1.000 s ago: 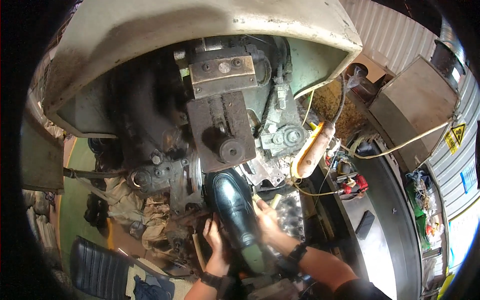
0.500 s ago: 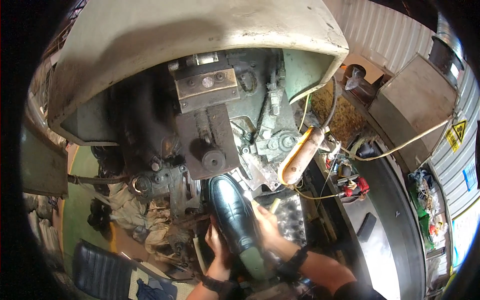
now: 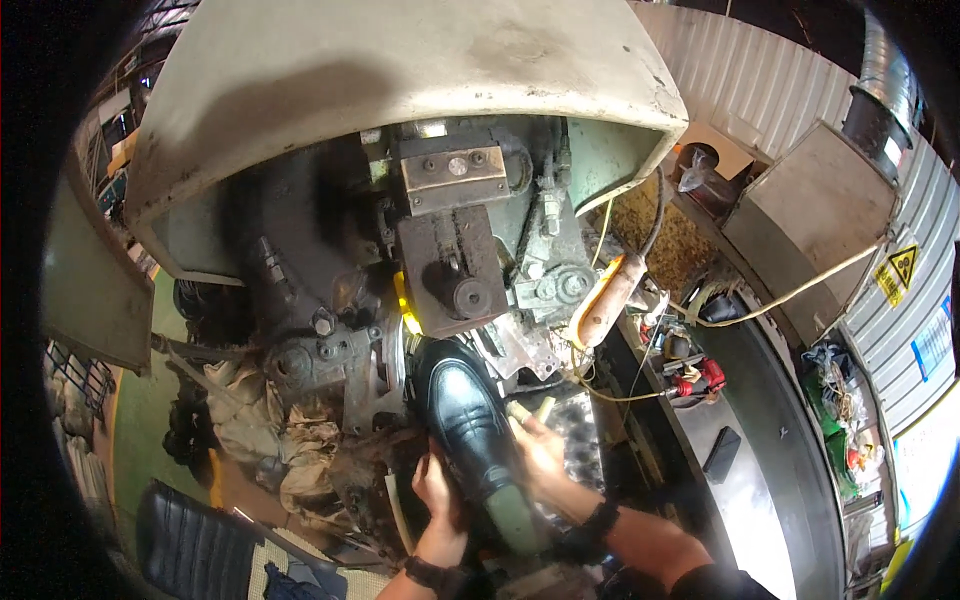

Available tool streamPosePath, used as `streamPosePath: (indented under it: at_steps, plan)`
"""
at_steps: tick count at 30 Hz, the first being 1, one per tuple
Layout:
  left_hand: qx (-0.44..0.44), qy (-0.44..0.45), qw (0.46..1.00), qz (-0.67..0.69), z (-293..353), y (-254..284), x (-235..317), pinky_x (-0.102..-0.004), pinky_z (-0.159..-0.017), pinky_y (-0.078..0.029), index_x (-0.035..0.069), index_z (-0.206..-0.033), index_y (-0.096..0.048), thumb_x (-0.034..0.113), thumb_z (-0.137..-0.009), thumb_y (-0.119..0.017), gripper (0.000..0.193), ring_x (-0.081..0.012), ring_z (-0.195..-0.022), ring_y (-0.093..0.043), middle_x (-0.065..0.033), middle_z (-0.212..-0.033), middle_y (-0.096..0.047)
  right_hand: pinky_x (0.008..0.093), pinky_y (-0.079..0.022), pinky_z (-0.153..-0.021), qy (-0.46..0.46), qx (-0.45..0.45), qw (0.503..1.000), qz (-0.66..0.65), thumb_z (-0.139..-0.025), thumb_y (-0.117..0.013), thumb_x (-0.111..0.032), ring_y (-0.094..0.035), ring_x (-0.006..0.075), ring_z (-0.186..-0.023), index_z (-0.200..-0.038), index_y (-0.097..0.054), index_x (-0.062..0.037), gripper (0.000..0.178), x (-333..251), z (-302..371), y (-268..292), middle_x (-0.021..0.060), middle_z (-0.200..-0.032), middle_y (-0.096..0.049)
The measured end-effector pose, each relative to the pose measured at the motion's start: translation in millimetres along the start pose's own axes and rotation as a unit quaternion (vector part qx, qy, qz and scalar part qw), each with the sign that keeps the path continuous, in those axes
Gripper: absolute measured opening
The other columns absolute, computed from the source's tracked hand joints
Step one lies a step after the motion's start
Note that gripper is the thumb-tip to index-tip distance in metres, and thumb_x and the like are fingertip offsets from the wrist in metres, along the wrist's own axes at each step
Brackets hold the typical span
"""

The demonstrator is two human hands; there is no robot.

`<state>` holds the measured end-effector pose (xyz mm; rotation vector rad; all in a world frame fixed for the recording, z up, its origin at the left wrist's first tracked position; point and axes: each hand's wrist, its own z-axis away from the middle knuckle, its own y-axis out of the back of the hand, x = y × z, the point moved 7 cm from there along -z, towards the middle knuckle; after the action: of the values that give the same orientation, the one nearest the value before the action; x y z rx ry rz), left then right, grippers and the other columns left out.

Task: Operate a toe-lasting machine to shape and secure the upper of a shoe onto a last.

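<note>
A corrugated metal wall (image 3: 770, 70) closes off the right side of the workshop, and below it a long grey surface (image 3: 745, 505) carries a small black box (image 3: 721, 453) and a red tool (image 3: 707, 378). To the left, pale cloth bundles (image 3: 310, 465) lie by a black chair (image 3: 190, 540). In the middle stands a grimy machine, its cream hood (image 3: 420, 60) arching over a dark metal block (image 3: 450, 265) with a round knob (image 3: 473, 297) on its front. The black shoe (image 3: 466, 415) is directly below that block, fitted over a green form (image 3: 512, 522) that shows behind its opening. Its long axis runs away from the person and leans a little left, so the toe lies just under the block's lower edge; whether the two touch I cannot tell. The left hand (image 3: 437, 483) cups the shoe's left flank toward the rear, fingers curled in against it, their tips hidden. The right hand (image 3: 541, 457) grips the opposite flank, fingers bent and close to the upper, sitting slightly farther forward and so nearer the toe. Pale stubs (image 3: 543, 409) show just beyond the right hand; I cannot tell whether it touches them.
</note>
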<state>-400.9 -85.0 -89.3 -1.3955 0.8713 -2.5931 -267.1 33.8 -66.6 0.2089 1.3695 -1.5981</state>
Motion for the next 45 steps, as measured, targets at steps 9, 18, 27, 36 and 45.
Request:
streamPosePath:
  at_steps: [9, 18, 27, 36, 45]
  plan:
    - [-0.003, 0.035, 0.998, 0.043, -1, -11, 10, -0.0324, -0.07, -0.053, -0.004, -0.098, -0.07, 0.023, -0.098, -0.066, 0.027, -0.0176, -0.078, -0.064, -0.008, -0.094, -0.07, 0.0348, -0.06, -0.08, -0.049, 0.031, 0.998, 0.006, -0.095, -0.068, -0.008, -0.069, 0.0195, -0.09, -0.14, -0.049, -0.0005, 0.049, -3, 3, -10, 0.0137, -0.109, -0.07]
    - [-0.053, 0.016, 0.997, 0.05, -17, -2, -3, -0.0303, -0.07, -0.052, -0.005, -0.101, -0.07, 0.025, -0.099, -0.064, 0.03, -0.0157, -0.078, -0.062, -0.0055, -0.093, -0.068, 0.0323, -0.059, -0.075, -0.052, 0.016, 0.998, -0.023, -0.093, -0.071, -0.009, -0.069, 0.0176, -0.084, -0.128, -0.058, 0.0002, 0.038, 5, -7, -8, 0.01, -0.103, -0.071]
    - [-0.07, -0.065, 0.995, 0.034, -32, 3, -9, -0.0294, -0.07, -0.051, -0.005, -0.1, -0.07, 0.027, -0.1, -0.063, 0.032, -0.0148, -0.078, -0.061, -0.0045, -0.091, -0.068, 0.029, -0.056, -0.07, -0.014, 0.043, 0.999, -0.013, -0.091, -0.074, -0.013, -0.066, 0.0131, -0.08, -0.115, -0.068, -0.0029, 0.027, 5, -11, -9, 0.0037, -0.096, -0.072]
    - [-0.053, -0.017, 0.998, 0.003, -7, -17, 10, -0.0273, -0.068, -0.049, -0.004, -0.101, -0.07, 0.031, -0.102, -0.061, 0.036, -0.0121, -0.077, -0.06, -0.0031, -0.091, -0.067, 0.0266, -0.053, -0.071, -0.054, 0.009, 0.997, -0.049, -0.091, -0.074, -0.017, -0.062, 0.0125, -0.081, -0.116, -0.066, -0.0047, 0.029, 11, -11, -8, 0.0026, -0.098, -0.069]
    - [-0.127, -0.27, 0.926, -0.231, 40, -19, 68, -0.0315, -0.095, -0.043, -0.003, -0.126, -0.063, 0.023, -0.107, -0.047, 0.036, -0.0176, -0.109, -0.056, -0.0087, -0.12, -0.061, 0.0223, -0.05, -0.061, -0.073, -0.059, 0.972, 0.216, -0.097, -0.068, -0.03, -0.059, 0.0064, -0.07, -0.137, -0.054, -0.0018, 0.051, -11, -10, 14, 0.0007, -0.096, -0.067]
